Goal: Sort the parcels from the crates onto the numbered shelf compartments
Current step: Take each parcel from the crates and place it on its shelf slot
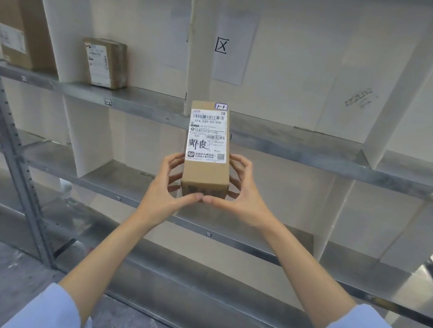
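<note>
Both hands grip one narrow cardboard parcel point(208, 145) held upright before the shelf point(311, 150) — the left hand point(171, 185) wrapped round its left edge, the right hand point(236, 192) round its right edge, thumbs meeting at the lower front. Its top reaches the shelf's front edge. The compartment behind it lies open; two boxed parcels point(105, 64) stand in compartments farther left.

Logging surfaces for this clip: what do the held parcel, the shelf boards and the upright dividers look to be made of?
Held parcel: brown matte cardboard with a white paper label. Shelf boards: apparently galvanised steel, grey with a mottled dull sheen. Upright dividers: smooth off-white panels, perhaps plastic board or painted sheet; the look leaves it open.
</note>
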`<state>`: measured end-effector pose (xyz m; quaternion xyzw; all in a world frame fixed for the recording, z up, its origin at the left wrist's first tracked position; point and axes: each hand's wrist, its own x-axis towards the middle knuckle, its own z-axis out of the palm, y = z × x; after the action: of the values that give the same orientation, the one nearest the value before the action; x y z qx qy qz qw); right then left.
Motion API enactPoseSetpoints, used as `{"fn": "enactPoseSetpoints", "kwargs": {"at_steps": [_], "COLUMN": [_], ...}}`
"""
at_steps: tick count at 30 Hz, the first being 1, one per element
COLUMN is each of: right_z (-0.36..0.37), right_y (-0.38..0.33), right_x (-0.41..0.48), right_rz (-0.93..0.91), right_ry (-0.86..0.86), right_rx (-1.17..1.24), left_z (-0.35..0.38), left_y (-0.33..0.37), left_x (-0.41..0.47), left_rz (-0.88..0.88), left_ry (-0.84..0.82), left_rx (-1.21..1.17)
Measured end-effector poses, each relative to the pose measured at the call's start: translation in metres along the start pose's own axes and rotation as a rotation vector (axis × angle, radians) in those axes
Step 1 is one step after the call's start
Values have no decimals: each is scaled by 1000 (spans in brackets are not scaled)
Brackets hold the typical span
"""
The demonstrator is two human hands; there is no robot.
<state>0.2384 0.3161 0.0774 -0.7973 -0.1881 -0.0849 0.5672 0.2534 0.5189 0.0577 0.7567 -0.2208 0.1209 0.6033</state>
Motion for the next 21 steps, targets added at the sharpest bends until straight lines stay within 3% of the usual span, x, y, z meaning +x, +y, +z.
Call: {"fn": "enactPoseSetpoints", "kwargs": {"at_steps": [9,21], "right_z": [5,55], "right_y": [-3,-7], "right_x": [11,51], "right_rz": [1,-136], "right_ry": [-38,-131], "right_rx": [7,46], "left_z": [-5,-59], "left_y": [1,-12], "left_x": [1,-5], "left_rz": [-21,28], "left_ry": [29,182], "left_rx": [-99,18]}}
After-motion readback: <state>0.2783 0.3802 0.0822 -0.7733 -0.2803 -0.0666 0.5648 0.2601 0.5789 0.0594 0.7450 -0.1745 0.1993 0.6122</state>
